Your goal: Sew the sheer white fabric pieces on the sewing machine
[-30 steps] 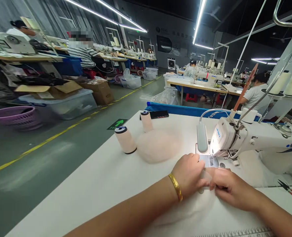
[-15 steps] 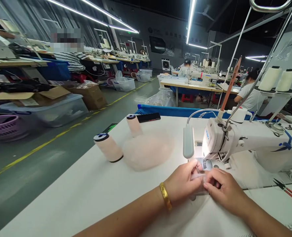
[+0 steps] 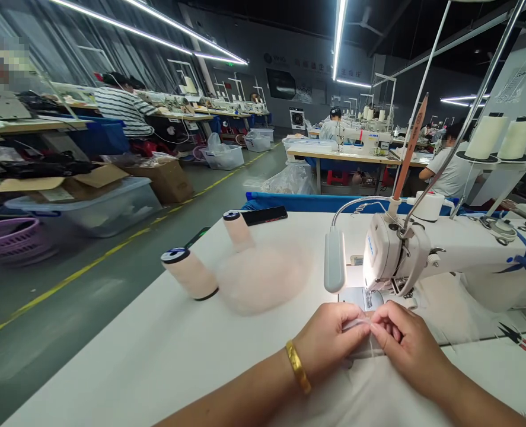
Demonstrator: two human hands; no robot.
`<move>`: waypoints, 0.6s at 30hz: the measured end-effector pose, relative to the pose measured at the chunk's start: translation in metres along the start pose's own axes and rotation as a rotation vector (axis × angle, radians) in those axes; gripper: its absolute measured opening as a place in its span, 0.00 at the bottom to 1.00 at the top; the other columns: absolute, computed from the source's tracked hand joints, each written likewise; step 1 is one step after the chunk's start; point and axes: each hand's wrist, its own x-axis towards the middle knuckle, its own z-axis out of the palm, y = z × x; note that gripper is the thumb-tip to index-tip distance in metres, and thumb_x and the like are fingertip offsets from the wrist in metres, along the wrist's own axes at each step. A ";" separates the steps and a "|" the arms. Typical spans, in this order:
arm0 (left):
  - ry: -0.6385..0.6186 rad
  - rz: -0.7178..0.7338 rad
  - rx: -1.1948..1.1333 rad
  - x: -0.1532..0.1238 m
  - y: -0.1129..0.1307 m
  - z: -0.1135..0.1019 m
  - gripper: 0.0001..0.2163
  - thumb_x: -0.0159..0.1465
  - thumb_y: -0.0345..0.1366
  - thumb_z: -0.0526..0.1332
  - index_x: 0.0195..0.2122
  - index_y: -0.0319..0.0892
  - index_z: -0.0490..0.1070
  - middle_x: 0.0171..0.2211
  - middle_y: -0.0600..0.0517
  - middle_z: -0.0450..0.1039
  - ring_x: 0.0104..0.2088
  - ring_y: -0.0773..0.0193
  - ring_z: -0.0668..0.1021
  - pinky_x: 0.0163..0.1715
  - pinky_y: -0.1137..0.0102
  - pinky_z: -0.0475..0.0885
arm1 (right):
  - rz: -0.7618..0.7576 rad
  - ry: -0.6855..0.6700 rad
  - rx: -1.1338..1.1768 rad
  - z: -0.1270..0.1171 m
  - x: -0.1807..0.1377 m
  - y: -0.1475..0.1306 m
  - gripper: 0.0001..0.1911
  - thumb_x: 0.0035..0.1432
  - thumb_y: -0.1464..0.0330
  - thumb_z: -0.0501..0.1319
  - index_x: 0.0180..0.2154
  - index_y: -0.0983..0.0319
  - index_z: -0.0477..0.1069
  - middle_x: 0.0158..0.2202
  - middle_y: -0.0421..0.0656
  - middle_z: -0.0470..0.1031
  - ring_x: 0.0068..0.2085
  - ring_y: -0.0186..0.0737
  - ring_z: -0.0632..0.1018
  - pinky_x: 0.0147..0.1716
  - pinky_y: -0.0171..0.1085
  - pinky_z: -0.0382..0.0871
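My left hand [image 3: 329,347], with a gold bangle on the wrist, and my right hand [image 3: 405,344] meet in front of the white sewing machine [image 3: 445,255]. Both pinch a small, thin, sheer pale piece of fabric [image 3: 360,325] between thumb and fingers, just short of the needle and lit plate [image 3: 356,293]. More of the sheer fabric lies under my hands on the white table [image 3: 165,350].
A pile of pinkish sheer fabric [image 3: 263,276] and two pale thread cones [image 3: 189,273] [image 3: 237,230] stand left of the machine, a phone [image 3: 265,214] beyond. Scissors [image 3: 523,341] lie at the right. Other people sew at benches across the aisle, with boxes and bins beside it.
My hands have lifted slightly from the table and closed together into a pinch on the fabric piece; the view has shifted a little to the right.
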 end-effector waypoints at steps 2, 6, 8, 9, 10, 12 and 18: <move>0.019 0.036 0.036 -0.001 0.000 0.002 0.15 0.63 0.43 0.58 0.22 0.42 0.64 0.20 0.57 0.61 0.25 0.66 0.65 0.25 0.72 0.59 | -0.012 0.018 -0.022 0.001 0.000 0.000 0.08 0.71 0.65 0.55 0.37 0.57 0.69 0.30 0.38 0.73 0.30 0.38 0.72 0.30 0.35 0.65; 0.062 0.131 0.087 -0.002 -0.003 0.006 0.13 0.64 0.39 0.57 0.23 0.42 0.65 0.22 0.56 0.66 0.27 0.65 0.68 0.28 0.71 0.64 | -0.045 0.042 -0.063 0.003 0.000 0.001 0.08 0.70 0.67 0.55 0.34 0.57 0.68 0.28 0.37 0.71 0.29 0.38 0.72 0.28 0.35 0.64; 0.104 0.164 0.086 -0.002 -0.004 0.007 0.08 0.62 0.38 0.58 0.27 0.43 0.70 0.28 0.53 0.72 0.30 0.63 0.72 0.31 0.70 0.67 | -0.059 0.051 -0.071 0.004 0.000 0.002 0.09 0.69 0.67 0.55 0.33 0.57 0.66 0.28 0.37 0.71 0.29 0.38 0.72 0.28 0.34 0.64; 0.126 0.178 0.079 -0.002 -0.004 0.008 0.06 0.61 0.38 0.59 0.28 0.43 0.71 0.30 0.52 0.74 0.31 0.62 0.73 0.32 0.69 0.68 | -0.062 0.056 -0.072 0.004 0.000 0.002 0.09 0.68 0.68 0.55 0.33 0.57 0.66 0.27 0.37 0.70 0.29 0.38 0.72 0.28 0.34 0.64; 0.144 0.191 0.065 -0.002 -0.004 0.009 0.05 0.59 0.37 0.60 0.29 0.43 0.71 0.32 0.52 0.75 0.32 0.61 0.74 0.33 0.69 0.69 | -0.064 0.059 -0.073 0.004 0.000 0.002 0.09 0.68 0.68 0.55 0.32 0.57 0.66 0.27 0.37 0.70 0.28 0.38 0.72 0.27 0.34 0.64; 0.155 0.195 0.002 -0.002 -0.004 0.011 0.03 0.56 0.36 0.61 0.28 0.43 0.70 0.34 0.51 0.76 0.34 0.61 0.75 0.35 0.68 0.70 | -0.059 0.059 -0.075 0.004 0.001 0.003 0.09 0.68 0.69 0.55 0.32 0.57 0.66 0.27 0.37 0.70 0.28 0.37 0.72 0.28 0.33 0.64; 0.130 0.037 -0.156 -0.001 -0.001 0.015 0.07 0.53 0.36 0.62 0.26 0.44 0.63 0.24 0.57 0.71 0.25 0.66 0.71 0.25 0.72 0.66 | -0.040 0.069 -0.084 0.005 0.001 0.003 0.09 0.66 0.69 0.55 0.31 0.57 0.65 0.26 0.37 0.69 0.28 0.37 0.72 0.27 0.33 0.64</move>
